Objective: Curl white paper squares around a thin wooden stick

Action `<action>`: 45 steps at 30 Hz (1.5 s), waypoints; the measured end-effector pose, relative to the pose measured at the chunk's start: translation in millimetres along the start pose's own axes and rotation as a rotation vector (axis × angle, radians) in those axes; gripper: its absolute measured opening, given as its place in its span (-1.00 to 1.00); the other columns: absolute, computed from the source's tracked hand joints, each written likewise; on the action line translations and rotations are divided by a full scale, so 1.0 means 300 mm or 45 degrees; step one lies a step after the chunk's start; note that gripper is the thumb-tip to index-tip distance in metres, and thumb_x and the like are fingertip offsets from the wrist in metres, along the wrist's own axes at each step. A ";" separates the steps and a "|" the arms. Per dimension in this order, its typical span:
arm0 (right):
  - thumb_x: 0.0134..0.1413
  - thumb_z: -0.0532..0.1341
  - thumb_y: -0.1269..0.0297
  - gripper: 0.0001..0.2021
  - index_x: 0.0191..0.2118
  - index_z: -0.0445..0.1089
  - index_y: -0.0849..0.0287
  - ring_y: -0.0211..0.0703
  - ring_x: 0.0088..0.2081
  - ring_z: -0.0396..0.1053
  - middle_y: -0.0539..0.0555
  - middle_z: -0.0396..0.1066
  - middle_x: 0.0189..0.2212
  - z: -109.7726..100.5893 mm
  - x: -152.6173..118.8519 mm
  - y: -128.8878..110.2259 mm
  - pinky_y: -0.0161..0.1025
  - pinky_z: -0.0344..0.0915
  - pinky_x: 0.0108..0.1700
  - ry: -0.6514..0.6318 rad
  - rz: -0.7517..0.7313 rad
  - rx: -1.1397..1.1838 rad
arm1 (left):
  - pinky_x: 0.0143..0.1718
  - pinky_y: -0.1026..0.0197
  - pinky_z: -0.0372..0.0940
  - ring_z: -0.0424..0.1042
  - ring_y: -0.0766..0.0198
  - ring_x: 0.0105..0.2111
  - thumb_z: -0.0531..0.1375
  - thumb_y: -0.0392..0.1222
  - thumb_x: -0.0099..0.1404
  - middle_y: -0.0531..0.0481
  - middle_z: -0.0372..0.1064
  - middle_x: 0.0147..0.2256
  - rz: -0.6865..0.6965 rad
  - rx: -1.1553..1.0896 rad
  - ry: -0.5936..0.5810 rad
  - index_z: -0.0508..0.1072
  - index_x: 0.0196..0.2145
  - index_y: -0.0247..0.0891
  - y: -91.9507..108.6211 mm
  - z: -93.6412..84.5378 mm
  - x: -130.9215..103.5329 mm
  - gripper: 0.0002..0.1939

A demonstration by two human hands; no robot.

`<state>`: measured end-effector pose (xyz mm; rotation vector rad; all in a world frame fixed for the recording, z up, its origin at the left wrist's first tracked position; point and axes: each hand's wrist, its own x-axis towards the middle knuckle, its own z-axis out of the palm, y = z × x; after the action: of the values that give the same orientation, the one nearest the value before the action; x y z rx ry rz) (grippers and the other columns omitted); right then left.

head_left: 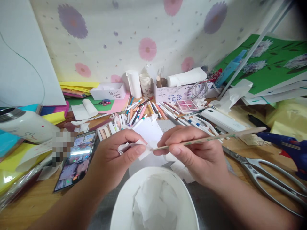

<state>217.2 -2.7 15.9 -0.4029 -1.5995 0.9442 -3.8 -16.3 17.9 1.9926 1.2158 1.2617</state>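
My left hand (124, 151) pinches a small piece of white tissue paper (144, 152) between thumb and fingers, part of it crumpled in the palm. My right hand (194, 148) is closed around a thin, pale wooden stick (223, 135) with green marks on it. The stick slants up to the right, and its lower tip meets the tissue's edge between my hands. Below the hands stands a white bin (120, 195) with crumpled white paper (155, 201) inside. A white sheet (151, 129) lies on the table beyond my hands.
Scissors (256, 169) and a blue glue gun (285, 143) lie at right. A phone (78, 159) and a white flask (28, 124) are at left. Several markers (141, 110), paper cups (145, 83) and a written-on white box (172, 93) stand or lie at the back.
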 end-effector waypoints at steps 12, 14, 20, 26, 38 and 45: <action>0.29 0.33 0.35 -0.96 -0.20 0.56 0.08 -0.12 -0.20 0.57 0.07 0.64 -0.28 -0.003 -0.002 0.007 -0.14 0.49 -0.11 0.055 -0.022 0.012 | -0.52 0.38 0.29 0.47 0.39 -0.44 0.21 -0.50 0.30 0.10 0.50 -0.35 0.439 0.462 0.083 0.50 -0.26 -0.14 0.044 0.022 0.009 -0.76; 0.28 0.33 0.36 -0.96 -0.21 0.56 0.08 -0.11 -0.20 0.58 0.08 0.64 -0.29 -0.003 0.001 0.002 -0.14 0.50 -0.12 0.022 -0.032 -0.030 | -0.53 0.38 0.29 0.46 0.40 -0.47 0.21 -0.48 0.29 0.10 0.50 -0.36 0.445 0.470 0.084 0.49 -0.28 -0.15 0.042 0.022 0.008 -0.78; 0.27 0.34 0.37 -0.95 -0.22 0.56 0.08 -0.11 -0.22 0.59 0.07 0.64 -0.31 -0.002 0.002 -0.005 -0.16 0.53 -0.15 -0.006 -0.036 -0.036 | -0.54 0.39 0.28 0.43 0.42 -0.52 0.21 -0.47 0.28 0.11 0.52 -0.37 0.446 0.426 0.065 0.50 -0.30 -0.15 0.038 0.018 0.012 -0.79; 0.28 0.34 0.35 -0.97 -0.22 0.56 0.09 -0.10 -0.24 0.60 0.07 0.62 -0.33 -0.005 -0.004 0.003 -0.14 0.53 -0.17 0.017 -0.021 0.007 | -0.39 0.36 0.37 0.52 0.36 -0.39 0.22 -0.47 0.29 0.13 0.56 -0.35 0.416 0.339 0.020 0.51 -0.27 -0.12 0.038 0.014 0.009 -0.77; 0.26 0.35 0.36 -0.96 -0.20 0.57 0.10 -0.08 -0.20 0.63 0.10 0.65 -0.26 -0.008 -0.009 -0.009 -0.13 0.57 -0.14 -0.048 0.012 0.059 | -0.42 0.40 0.37 0.52 0.39 -0.44 0.25 -0.48 0.26 0.13 0.54 -0.41 0.375 0.273 0.009 0.51 -0.36 -0.16 0.045 0.022 0.020 -0.79; 0.26 0.34 0.41 -0.95 -0.25 0.56 0.14 -0.19 -0.27 0.60 0.07 0.63 -0.34 -0.012 0.002 -0.007 -0.26 0.54 -0.19 -0.022 0.001 0.027 | -0.50 0.42 0.31 0.42 0.45 -0.53 0.28 -0.46 0.23 0.17 0.54 -0.40 0.323 0.259 0.008 0.54 -0.32 -0.14 0.042 0.013 0.013 -0.79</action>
<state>220.9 -2.5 17.9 -0.3818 -1.6039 0.9666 5.7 -18.8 27.5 2.3528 1.1623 1.3060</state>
